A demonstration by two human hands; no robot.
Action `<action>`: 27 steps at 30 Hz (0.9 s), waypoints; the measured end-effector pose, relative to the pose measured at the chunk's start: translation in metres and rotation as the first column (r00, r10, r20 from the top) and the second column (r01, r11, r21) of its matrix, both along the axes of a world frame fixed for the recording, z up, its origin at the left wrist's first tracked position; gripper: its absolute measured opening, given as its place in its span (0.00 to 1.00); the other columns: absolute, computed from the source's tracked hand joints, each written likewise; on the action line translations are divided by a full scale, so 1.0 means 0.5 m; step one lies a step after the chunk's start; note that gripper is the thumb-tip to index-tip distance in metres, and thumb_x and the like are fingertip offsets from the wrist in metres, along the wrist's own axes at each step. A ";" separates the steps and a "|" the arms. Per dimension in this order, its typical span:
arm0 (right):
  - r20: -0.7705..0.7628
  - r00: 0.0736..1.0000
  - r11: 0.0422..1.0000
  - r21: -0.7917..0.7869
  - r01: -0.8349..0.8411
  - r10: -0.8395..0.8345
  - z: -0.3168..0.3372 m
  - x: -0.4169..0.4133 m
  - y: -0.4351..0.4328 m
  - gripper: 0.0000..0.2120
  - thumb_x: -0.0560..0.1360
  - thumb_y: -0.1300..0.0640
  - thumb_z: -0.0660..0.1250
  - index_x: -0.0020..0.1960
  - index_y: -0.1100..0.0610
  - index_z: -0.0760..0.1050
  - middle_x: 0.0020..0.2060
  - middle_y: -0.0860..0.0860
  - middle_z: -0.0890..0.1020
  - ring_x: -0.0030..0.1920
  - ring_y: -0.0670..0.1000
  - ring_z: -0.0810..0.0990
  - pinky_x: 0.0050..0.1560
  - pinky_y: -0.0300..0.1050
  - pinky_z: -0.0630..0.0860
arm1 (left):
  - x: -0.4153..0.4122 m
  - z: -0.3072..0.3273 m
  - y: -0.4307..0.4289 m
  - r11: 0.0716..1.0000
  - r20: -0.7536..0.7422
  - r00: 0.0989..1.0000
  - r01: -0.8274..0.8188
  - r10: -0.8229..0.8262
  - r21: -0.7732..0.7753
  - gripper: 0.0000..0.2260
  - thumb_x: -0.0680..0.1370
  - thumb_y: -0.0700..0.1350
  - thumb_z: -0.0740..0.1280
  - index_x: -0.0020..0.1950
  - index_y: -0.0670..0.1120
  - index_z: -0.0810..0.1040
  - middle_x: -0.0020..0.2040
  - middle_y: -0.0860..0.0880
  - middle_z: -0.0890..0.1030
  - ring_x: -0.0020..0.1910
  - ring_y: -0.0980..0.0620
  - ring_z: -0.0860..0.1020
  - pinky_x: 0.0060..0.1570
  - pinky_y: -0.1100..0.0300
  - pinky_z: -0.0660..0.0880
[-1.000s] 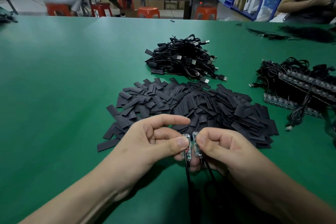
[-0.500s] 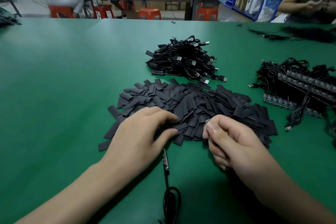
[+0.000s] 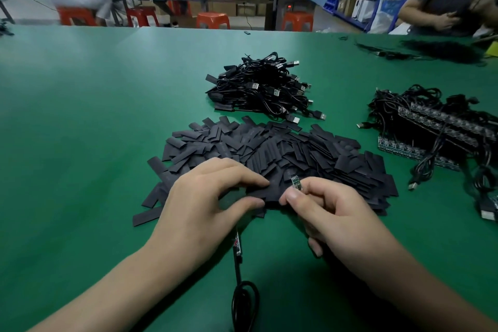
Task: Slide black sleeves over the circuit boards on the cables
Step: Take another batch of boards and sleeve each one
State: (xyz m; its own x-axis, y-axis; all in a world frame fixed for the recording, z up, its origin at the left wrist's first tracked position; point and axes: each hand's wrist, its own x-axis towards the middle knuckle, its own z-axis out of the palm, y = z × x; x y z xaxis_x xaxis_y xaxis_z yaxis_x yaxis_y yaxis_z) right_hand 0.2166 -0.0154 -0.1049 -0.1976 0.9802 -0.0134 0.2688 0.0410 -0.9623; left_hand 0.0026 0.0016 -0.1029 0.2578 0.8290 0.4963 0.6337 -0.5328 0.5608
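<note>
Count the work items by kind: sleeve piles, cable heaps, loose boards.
Sleeve piles: 1, left hand pinching a sleeve at its edge
Cable heaps: 2, far and right
Loose boards: 2, one in right hand, one on the mat
Total: 5

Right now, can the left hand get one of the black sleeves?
Probably yes. The left hand touches the near edge of the sleeve pile, nothing lies between, and the right hand is off to the side.
</note>
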 end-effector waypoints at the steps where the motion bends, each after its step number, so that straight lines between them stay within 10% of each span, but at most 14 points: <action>1: -0.014 1.000 1.000 -0.002 -0.003 0.003 0.001 -0.001 -0.001 0.20 0.74 0.36 0.65 0.44 0.53 0.78 0.26 0.43 0.68 0.25 0.48 0.68 0.32 0.50 0.70 | 0.002 0.001 -0.002 0.999 0.001 1.000 0.028 -0.028 0.033 0.10 0.73 0.49 0.79 0.53 0.54 0.86 0.49 0.60 0.82 0.52 0.57 0.81 0.54 0.53 0.78; 11: -0.031 0.994 0.985 0.137 -0.101 0.107 -0.004 -0.012 -0.012 0.08 0.78 0.47 0.68 0.42 0.47 0.81 0.27 0.40 0.75 0.27 0.39 0.70 0.30 0.34 0.66 | 0.009 -0.004 -0.031 0.982 -0.011 0.993 0.118 -0.118 0.147 0.09 0.76 0.51 0.75 0.55 0.51 0.87 0.49 0.58 0.82 0.49 0.60 0.81 0.50 0.63 0.77; 16: -0.062 0.994 0.995 0.059 -0.082 0.086 -0.007 -0.002 -0.007 0.19 0.77 0.37 0.63 0.50 0.51 0.82 0.28 0.45 0.69 0.29 0.45 0.67 0.31 0.46 0.66 | 0.000 -0.001 -0.023 0.998 0.135 0.990 0.039 -0.044 0.040 0.09 0.70 0.52 0.79 0.48 0.53 0.88 0.43 0.59 0.82 0.45 0.60 0.81 0.48 0.70 0.73; 27: -0.072 0.986 0.987 0.077 -0.142 0.148 0.014 0.002 -0.010 0.07 0.83 0.57 0.65 0.50 0.55 0.80 0.32 0.57 0.81 0.28 0.48 0.73 0.32 0.39 0.72 | -0.011 0.002 -0.016 0.997 0.247 0.967 0.064 -0.053 -0.038 0.09 0.68 0.51 0.78 0.47 0.55 0.87 0.42 0.59 0.84 0.44 0.58 0.83 0.47 0.70 0.73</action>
